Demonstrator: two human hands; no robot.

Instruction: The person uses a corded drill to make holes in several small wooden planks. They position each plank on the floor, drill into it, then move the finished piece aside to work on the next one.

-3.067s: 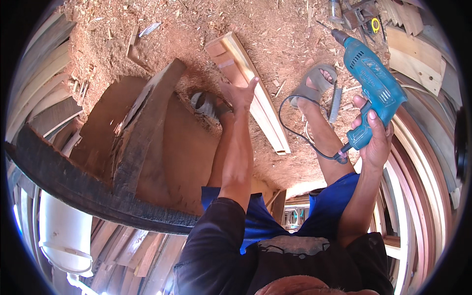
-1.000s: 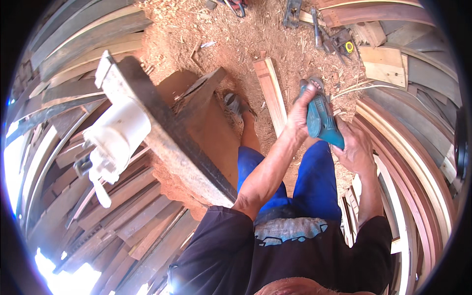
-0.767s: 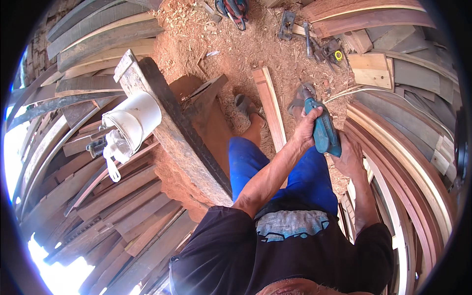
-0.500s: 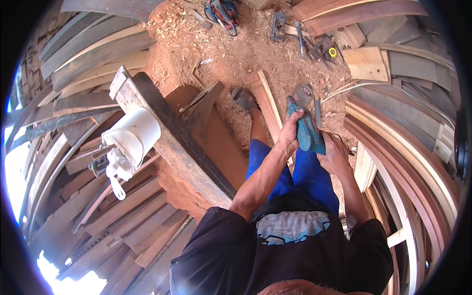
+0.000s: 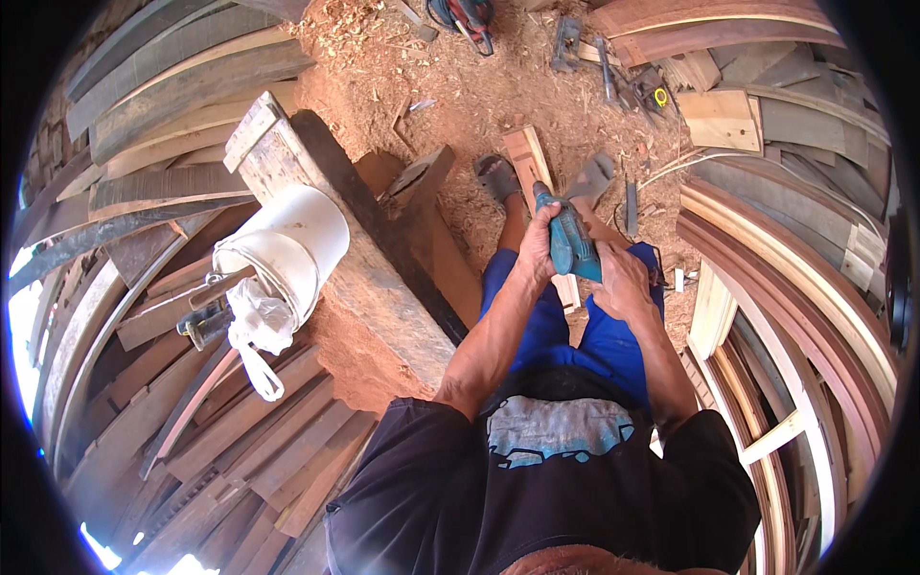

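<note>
A teal electric planer [image 5: 574, 245] with a dark front end is held in both my hands. My left hand [image 5: 540, 241] is closed round its left front side. Toward the rear, my right hand [image 5: 621, 280] grips the body; part of those fingers is hidden. Under the tool lies a narrow reddish-brown wooden board [image 5: 524, 158] with a pale edge, running lengthwise between my sandalled feet. The planer covers the board's middle, and I cannot tell whether its sole touches the wood. The board's pale near end [image 5: 567, 289] shows behind the tool.
Left, a white bucket [image 5: 311, 230] with a plastic bag stands on a thick timber beam [image 5: 374, 297]. A red-and-black power tool [image 5: 464, 19], a hand plane [image 5: 566, 45] and a yellow tape measure [image 5: 661, 97] lie among shavings. Stacked planks [image 5: 767, 278] line the right.
The planer and both hands have moved left, from right of the board to over it. The view has shifted, so the bucket and beam appear farther right. Both hands keep their grip.
</note>
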